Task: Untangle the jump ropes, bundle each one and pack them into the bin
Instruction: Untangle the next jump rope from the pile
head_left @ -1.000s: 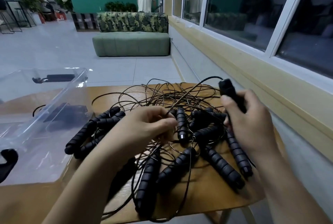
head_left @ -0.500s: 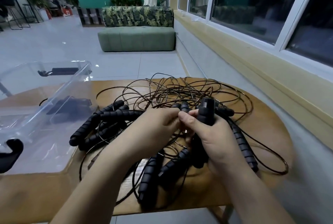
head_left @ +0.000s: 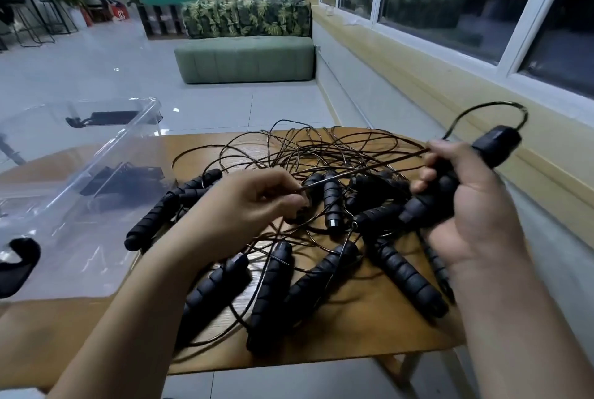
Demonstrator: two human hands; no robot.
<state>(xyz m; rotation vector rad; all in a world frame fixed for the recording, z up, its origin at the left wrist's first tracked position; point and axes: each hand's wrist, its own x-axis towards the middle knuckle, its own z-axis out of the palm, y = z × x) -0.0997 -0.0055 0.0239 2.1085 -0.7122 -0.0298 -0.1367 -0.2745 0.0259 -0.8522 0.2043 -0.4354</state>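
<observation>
Standing at the left end of the bench [head_left: 353,337], the clear bin [head_left: 106,154] shows dark shapes through its wall; whether they lie inside cannot be told. The hands, joined half a second ago, are now apart. The right hand [head_left: 475,205] has its fingers curled round a handle [head_left: 495,144], raised right of the tangled jump ropes [head_left: 321,270]. The left hand [head_left: 254,202] pinches its cord [head_left: 363,169], which runs taut between the two hands.

Dim indoor light, wide-angle edge distortion
</observation>
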